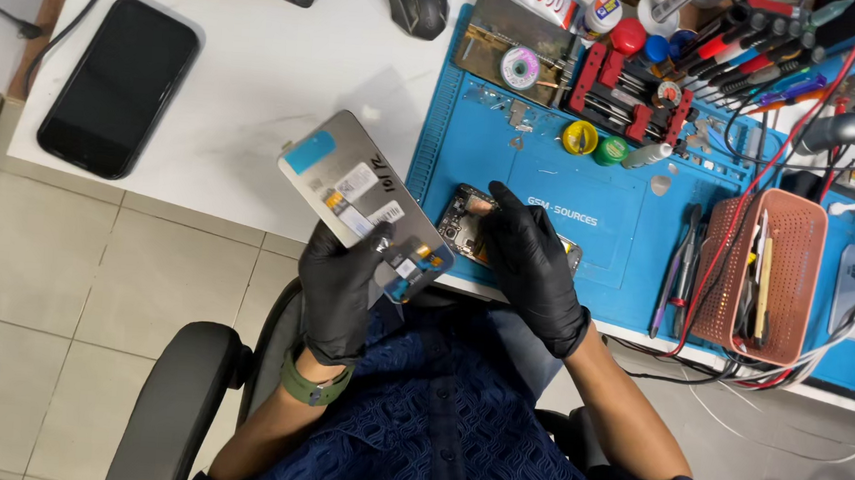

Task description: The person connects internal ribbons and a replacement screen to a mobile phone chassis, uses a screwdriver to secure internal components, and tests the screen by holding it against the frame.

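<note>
Left hand [342, 282] in a black glove is clamped on a silver display panel [360, 200] tilted up off the counter [258, 88] edge, right hand [530, 257] pinches down on the opened phone [469, 216] lying on the blue mat [600, 212], black phone [117, 86] lying well off to the left.

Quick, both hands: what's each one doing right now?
Left hand: closed on the grey display panel.
Right hand: fingers pressing the opened phone on the blue mat.

Phone repair workbench; blue work mat [609, 223], screwdrivers [752, 47], opened phone [469, 218]
</note>
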